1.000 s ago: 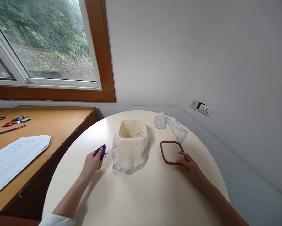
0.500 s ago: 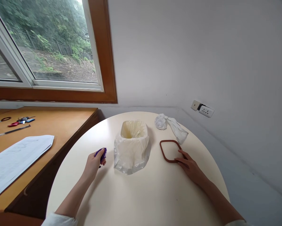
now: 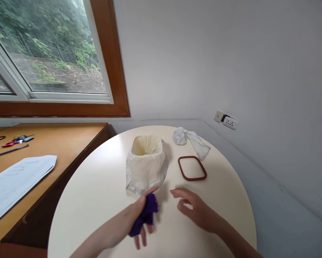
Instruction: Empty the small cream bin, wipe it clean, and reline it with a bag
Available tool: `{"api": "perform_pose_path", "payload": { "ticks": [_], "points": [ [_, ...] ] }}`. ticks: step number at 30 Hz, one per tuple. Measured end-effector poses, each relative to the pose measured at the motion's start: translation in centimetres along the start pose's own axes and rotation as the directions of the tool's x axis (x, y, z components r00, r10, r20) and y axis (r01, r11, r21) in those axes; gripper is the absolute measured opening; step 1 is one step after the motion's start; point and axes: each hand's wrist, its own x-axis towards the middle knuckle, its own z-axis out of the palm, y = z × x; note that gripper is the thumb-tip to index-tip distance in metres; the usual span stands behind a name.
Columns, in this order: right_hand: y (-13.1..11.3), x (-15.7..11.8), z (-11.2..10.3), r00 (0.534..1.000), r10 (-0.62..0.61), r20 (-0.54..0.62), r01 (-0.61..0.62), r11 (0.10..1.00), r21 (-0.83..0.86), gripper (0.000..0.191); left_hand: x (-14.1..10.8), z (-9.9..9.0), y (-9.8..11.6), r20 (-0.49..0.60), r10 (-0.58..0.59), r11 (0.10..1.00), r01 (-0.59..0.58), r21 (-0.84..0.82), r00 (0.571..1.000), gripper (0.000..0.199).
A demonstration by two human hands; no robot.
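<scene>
My left hand (image 3: 134, 215) holds a crumpled, dark purple piece of thin material (image 3: 148, 212), pinned against the palm by the thumb; I cannot make out whether it is cloth or plastic. Several of its fingers stick out below. To the right, my right hand (image 3: 194, 208) hovers over the table with curved fingers apart and nothing in them. Beyond the left hand stands a small bin (image 3: 147, 145) lined with a whitish bag (image 3: 146, 170), whose edge hangs down outside. A reddish-brown rounded frame (image 3: 192, 178) lies flat beyond my right hand, not touching it.
A knotted white plastic bag (image 3: 197, 143) lies near the far right edge of the round table (image 3: 91, 200). At the left, a wooden desk (image 3: 69, 139) bears papers (image 3: 21, 175), a pen (image 3: 13, 151) and keys (image 3: 21, 139). A wall with a socket (image 3: 231, 122) rises behind.
My right hand has let go of the brown frame and moved left and nearer. My left hand has swung right and nearer with the purple piece, which now looks more spread out. The view has shifted slightly.
</scene>
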Motion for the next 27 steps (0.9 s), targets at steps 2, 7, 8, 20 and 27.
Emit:
{"api": "perform_pose_path", "payload": {
  "ticks": [2,7,8,20,27],
  "points": [
    [-0.9,0.3,1.9,0.996,0.018,0.09,-0.029,0.992,0.121,0.032,1.2,2.2,0.8,0.183,-0.003,1.0,0.003,-0.003,0.983,0.077],
    [0.8,0.4,2.4,0.994,0.106,-0.019,-0.097,0.957,0.273,0.031,3.8,3.8,0.7,0.228,0.052,0.997,-0.064,0.044,0.972,0.07],
    [1.4,0.2,1.7,0.991,0.118,-0.067,-0.098,0.962,0.253,0.033,3.9,3.5,0.5,0.222,0.055,0.997,-0.068,0.049,0.973,0.067],
    [6.5,-2.6,-8.2,0.878,0.402,-0.261,-0.475,0.805,-0.355,0.036,1.6,-3.2,0.3,-0.153,0.219,0.909,-0.145,0.391,0.964,0.031],
    [4.0,-0.8,-10.1,0.834,0.357,-0.421,-0.532,0.721,-0.444,0.042,0.3,-7.6,0.2,-0.345,0.241,0.879,-0.053,0.474,0.907,0.032]
  ]
}}
